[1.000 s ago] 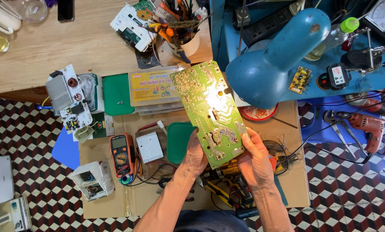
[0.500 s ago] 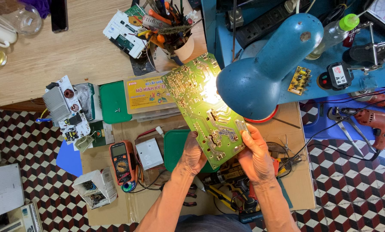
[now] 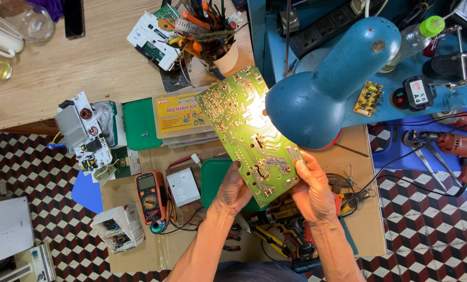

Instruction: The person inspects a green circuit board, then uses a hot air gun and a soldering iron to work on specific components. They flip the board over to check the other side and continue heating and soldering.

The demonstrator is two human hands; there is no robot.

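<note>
I hold a long green printed circuit board (image 3: 252, 136), solder side up, tilted above the cardboard-covered bench (image 3: 358, 230). My left hand (image 3: 233, 190) grips its near left edge, fingers curled under it and the thumb up against the edge. My right hand (image 3: 314, 190) clasps the near right corner, thumb lying on the top face, fingers closed beneath. The board's far end reaches up under the round blue metal desk lamp (image 3: 327, 86), whose light glares on the copper tracks in the middle. Below the board lies a green plastic lid (image 3: 212, 175), partly hidden by it. Left of my left hand sit a small white square box (image 3: 183, 186) and an orange-cased multimeter (image 3: 149, 196), close together. Pliers and tangled black wires (image 3: 280, 232) lie under my wrists.
</note>
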